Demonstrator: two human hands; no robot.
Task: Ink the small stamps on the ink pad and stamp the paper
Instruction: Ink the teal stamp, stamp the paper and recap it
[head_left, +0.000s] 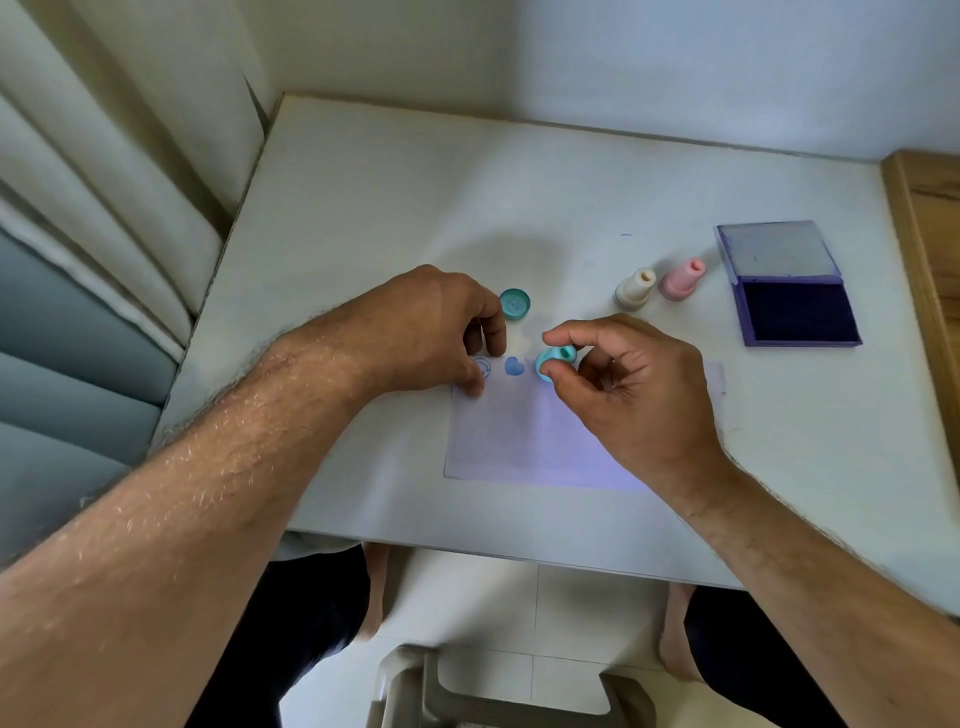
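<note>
Right hand (631, 387) is pinching a teal stamp (556, 361) at the top edge of the paper (524, 441), beside a blue heart print (514, 366). Left hand (436, 332) presses fingertips on the paper's corner, gripping nothing. Ink pad (797, 312) sits open, far right.

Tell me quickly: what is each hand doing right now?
Left hand: fingers curled, pressing down the top left corner of the paper, holding nothing.
Right hand: fingers closed on the teal stamp, on the paper.
</note>
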